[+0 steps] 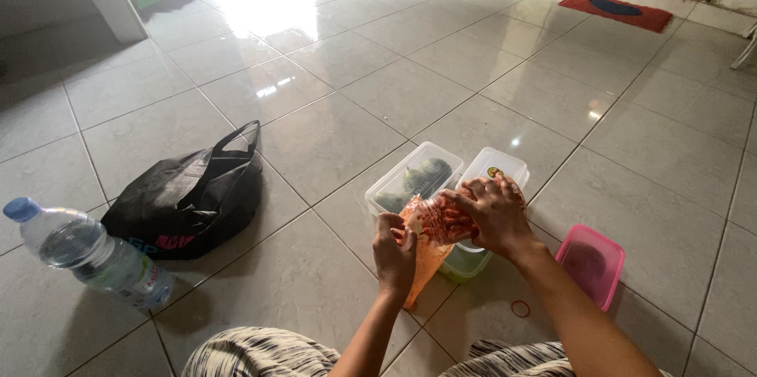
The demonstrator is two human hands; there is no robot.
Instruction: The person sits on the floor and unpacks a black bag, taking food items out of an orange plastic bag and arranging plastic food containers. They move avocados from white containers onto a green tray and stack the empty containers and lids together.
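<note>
My left hand (393,255) and my right hand (490,212) both grip a clear plastic bag (424,251) filled with orange-red sauce. The bag hangs over the tiled floor, its top twisted between my fingers. Just behind it sits a clear plastic box (412,178) holding green vegetables. A second clear container (467,261) with a greenish rim lies under my right hand, and a white lid (497,168) rests beyond it.
A pink lid (591,264) lies on the floor to the right, with a red rubber band (520,308) near it. A black bag (188,199) and a water bottle (88,254) lie at left. A red mat (617,10) is far back.
</note>
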